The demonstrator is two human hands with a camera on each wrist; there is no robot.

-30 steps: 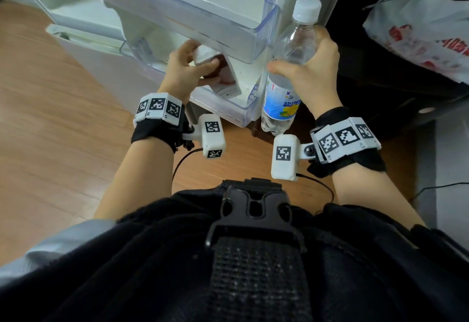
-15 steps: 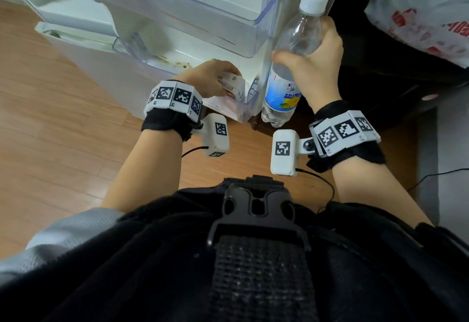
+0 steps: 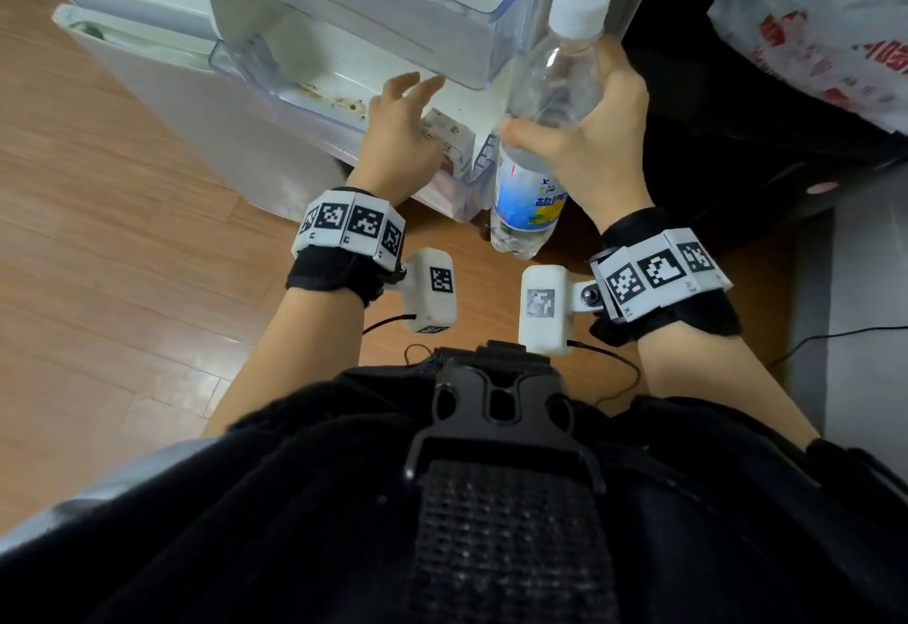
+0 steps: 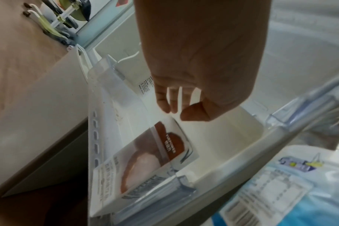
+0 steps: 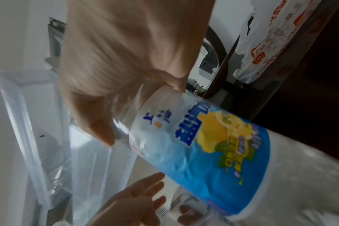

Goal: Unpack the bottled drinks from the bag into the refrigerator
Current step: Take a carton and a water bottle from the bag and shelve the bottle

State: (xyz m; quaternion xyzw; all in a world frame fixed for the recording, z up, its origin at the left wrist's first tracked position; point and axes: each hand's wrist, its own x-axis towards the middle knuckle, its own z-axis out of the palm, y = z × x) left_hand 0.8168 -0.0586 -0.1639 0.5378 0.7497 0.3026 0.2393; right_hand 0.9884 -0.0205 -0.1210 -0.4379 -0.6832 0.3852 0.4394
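Gripping clear water bottle (image 3: 550, 122) upright, right hand (image 3: 589, 141) is held beside door shelf (image 3: 471, 171). Left hand (image 3: 403, 132) is spread, empty, above carton (image 3: 449, 137). Risk: bottle base could be snagged on shelf rim during lowering.

1. The head view looks steeply down past the chest onto both hands and the refrigerator door bin (image 3: 471, 166).
2. The left wrist view sits close behind the left hand (image 4: 199, 61), facing into that bin.
3. The right wrist view, close along the right hand (image 5: 126, 64), shares the bottle (image 5: 213, 146) with the head view.
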